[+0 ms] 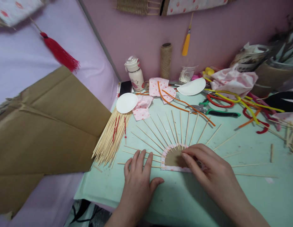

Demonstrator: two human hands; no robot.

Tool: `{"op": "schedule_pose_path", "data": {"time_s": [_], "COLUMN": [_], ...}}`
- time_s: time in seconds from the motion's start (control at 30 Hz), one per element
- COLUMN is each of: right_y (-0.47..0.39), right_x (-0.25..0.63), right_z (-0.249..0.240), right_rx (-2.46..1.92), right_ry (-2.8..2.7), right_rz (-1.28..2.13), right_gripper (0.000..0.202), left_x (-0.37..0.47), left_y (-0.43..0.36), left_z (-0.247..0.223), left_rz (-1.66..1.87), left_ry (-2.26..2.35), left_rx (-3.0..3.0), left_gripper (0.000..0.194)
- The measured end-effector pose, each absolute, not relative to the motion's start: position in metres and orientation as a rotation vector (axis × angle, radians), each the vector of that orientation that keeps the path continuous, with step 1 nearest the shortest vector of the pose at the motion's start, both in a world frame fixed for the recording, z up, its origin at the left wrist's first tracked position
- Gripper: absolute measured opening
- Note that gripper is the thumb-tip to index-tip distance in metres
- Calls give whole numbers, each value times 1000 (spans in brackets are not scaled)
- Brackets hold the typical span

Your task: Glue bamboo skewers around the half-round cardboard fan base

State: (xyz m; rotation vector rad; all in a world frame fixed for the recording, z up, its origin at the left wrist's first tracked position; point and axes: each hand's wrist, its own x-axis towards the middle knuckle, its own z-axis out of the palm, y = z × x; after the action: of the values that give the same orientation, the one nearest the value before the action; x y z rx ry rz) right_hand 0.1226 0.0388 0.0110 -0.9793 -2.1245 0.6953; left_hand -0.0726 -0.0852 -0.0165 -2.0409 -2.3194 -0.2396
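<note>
A half-round piece of cardboard [174, 159] with a pink-and-white cloth border lies on the table. Thin wooden sticks [162, 129] fan out from its curved edge. My left hand [139, 178] rests palm down over the sticks at the fan's left side, fingers stretched and thumb apart. At the middle of the cardboard, my right hand [208, 167] pinches thumb and forefinger together at the inner end of a wooden stick [181, 126]. That hand covers the cardboard's right part and the inner ends of the sticks there.
A bundle of sticks [110, 142], a white paper disc [126, 103] and a large cardboard sheet [51, 126] lie left. Behind are a bottle [136, 75], twine roll [166, 61] and white half-disc [191, 87]. Pliers [222, 113] and red-handled scissors [220, 101] lie back right.
</note>
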Motion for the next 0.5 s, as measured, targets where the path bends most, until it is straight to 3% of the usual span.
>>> {"op": "schedule_pose_path", "data": {"time_s": [0.5], "right_y": [38], "right_x": [124], "right_z": [14], "right_rx": [-975], "right_ry": [-2126], "right_rz": [690], "right_gripper": [13], "left_x": [-75], "left_y": [-79], "left_z": [-15], "left_rz": [-299], "left_ry": [-2342], "left_rx": [-2074], "left_gripper": [59]}}
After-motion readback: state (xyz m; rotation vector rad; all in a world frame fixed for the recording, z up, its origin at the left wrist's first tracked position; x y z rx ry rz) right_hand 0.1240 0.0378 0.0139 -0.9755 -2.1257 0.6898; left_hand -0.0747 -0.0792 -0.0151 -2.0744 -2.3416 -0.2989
